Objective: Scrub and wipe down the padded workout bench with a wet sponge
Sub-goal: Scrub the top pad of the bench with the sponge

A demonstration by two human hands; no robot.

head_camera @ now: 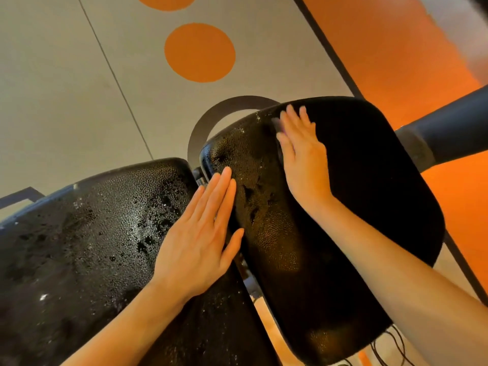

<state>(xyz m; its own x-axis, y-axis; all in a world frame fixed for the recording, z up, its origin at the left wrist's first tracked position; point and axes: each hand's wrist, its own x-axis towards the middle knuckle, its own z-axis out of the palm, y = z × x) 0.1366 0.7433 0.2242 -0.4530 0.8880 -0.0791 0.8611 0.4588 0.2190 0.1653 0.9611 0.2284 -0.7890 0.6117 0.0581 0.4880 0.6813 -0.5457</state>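
The black padded bench shows as two textured pads. The left pad (79, 233) is wet, with droplets and foam specks across it. The right pad (369, 194) is tilted and wet on its left half. My left hand (200, 241) lies flat with straight fingers across the gap between the pads, fingertips touching the right pad's edge. My right hand (301, 154) presses flat on the right pad, fingers straight. A small greyish sponge (276, 124) peeks out from under its fingers; most of it is hidden by the hand.
A beige floor (66, 88) with orange circles (200, 52) lies beyond the pads. An orange floor area (396, 48) is at the right. A thick black bar (449, 117) comes in from the right edge. Black cables (390, 350) trail at the bottom right.
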